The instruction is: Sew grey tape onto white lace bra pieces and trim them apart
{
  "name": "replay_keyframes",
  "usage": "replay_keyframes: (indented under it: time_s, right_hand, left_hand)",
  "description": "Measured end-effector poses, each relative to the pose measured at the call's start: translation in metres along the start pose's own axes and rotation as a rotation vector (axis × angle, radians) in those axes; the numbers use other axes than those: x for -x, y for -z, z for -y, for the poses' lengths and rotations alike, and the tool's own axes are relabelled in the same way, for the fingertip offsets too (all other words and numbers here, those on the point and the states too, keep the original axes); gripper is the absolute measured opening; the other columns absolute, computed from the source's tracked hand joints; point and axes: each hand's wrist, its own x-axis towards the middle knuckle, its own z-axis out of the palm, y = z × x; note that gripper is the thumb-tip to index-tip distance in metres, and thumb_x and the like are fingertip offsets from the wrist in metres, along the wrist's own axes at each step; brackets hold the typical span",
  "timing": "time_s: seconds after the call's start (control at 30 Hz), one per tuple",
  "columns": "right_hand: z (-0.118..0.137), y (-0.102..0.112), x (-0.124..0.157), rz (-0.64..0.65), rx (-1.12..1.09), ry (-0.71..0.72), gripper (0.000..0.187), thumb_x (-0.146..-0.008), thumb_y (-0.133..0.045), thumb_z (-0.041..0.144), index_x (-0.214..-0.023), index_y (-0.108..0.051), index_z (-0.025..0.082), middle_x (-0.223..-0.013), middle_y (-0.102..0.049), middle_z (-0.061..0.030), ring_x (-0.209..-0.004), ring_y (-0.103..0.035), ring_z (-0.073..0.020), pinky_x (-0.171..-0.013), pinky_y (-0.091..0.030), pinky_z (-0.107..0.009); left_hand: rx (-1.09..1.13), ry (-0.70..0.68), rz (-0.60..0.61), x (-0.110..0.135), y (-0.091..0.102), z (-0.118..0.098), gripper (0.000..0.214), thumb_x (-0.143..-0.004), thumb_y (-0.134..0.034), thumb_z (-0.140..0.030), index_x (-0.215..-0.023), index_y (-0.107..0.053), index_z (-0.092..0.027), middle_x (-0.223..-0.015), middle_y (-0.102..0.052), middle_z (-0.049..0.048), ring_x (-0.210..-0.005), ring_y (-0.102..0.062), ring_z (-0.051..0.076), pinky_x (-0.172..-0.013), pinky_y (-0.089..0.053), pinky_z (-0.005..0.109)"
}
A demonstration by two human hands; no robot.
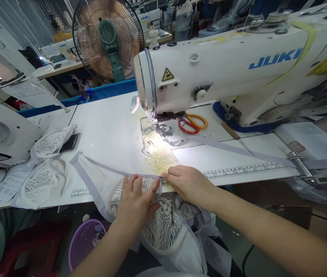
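Note:
A white lace bra cup (163,225) with a pale grey strap (99,166) along its top edge hangs over the front edge of the sewing table (108,130). My left hand (134,200) lies on the lace, fingers pressed to the strap edge. Beside it, my right hand (186,182) is closed in a pinch on the same edge. The JUKI sewing machine (223,73) stands behind, its presser foot (165,130) lit over a shiny plate. Grey strap tape (238,149) runs from the foot to the right.
Finished lace cups (43,184) lie at the left on the table. Red and orange scissors (192,123) rest under the machine arm. A fan (108,38) stands behind. A purple basket (85,240) sits below the table. A metal guide (297,161) holds the tape at right.

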Motion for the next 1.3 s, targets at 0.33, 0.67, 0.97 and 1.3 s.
replay_keyframes:
  time_s: [0.33,0.67,0.97,1.3]
  right_hand:
    - [0.008,0.024,0.009,-0.012,0.021,-0.143,0.03,-0.081,-0.042,0.006,-0.105,-0.058,0.015,-0.077,-0.058,-0.004,-0.063,-0.051,-0.0152,-0.05,-0.031,-0.025]
    - [0.035,0.012,-0.03,0.221,0.32,-0.022,0.01,-0.077,-0.055,0.007,-0.076,-0.061,0.015,-0.077,-0.06,-0.0077,-0.074,-0.055,-0.0197,-0.058,-0.035,-0.028]
    - [0.028,0.021,-0.05,0.242,0.452,-0.107,0.015,-0.077,-0.048,0.006,-0.076,-0.059,0.015,-0.075,-0.061,-0.0065,-0.072,-0.054,-0.0178,-0.056,-0.032,-0.027]
    - [0.006,0.035,-0.061,0.141,0.535,-0.314,0.019,-0.084,-0.046,0.015,-0.071,-0.06,0.013,-0.07,-0.06,-0.0084,-0.065,-0.054,-0.0173,-0.049,-0.025,-0.027]
  left_hand:
    - [0.022,0.012,0.015,0.005,-0.001,0.0,0.067,-0.066,-0.073,-0.044,-0.127,-0.048,-0.032,-0.113,-0.046,0.012,-0.113,-0.041,0.035,-0.094,-0.036,0.058]
    - [0.024,0.028,0.038,0.019,-0.003,-0.002,0.069,-0.067,-0.071,-0.05,-0.129,-0.045,-0.033,-0.13,-0.047,0.0165,-0.124,-0.039,0.036,-0.099,-0.029,0.059]
    - [0.064,0.02,0.068,0.023,-0.008,0.001,0.068,-0.073,-0.062,-0.056,-0.133,-0.038,-0.035,-0.138,-0.041,0.0158,-0.129,-0.034,0.034,-0.099,-0.023,0.064]
    - [0.214,-0.133,0.08,0.032,-0.007,0.005,0.071,-0.077,-0.057,-0.055,-0.137,-0.031,-0.029,-0.14,-0.038,0.0144,-0.129,-0.03,0.036,-0.101,-0.02,0.062]
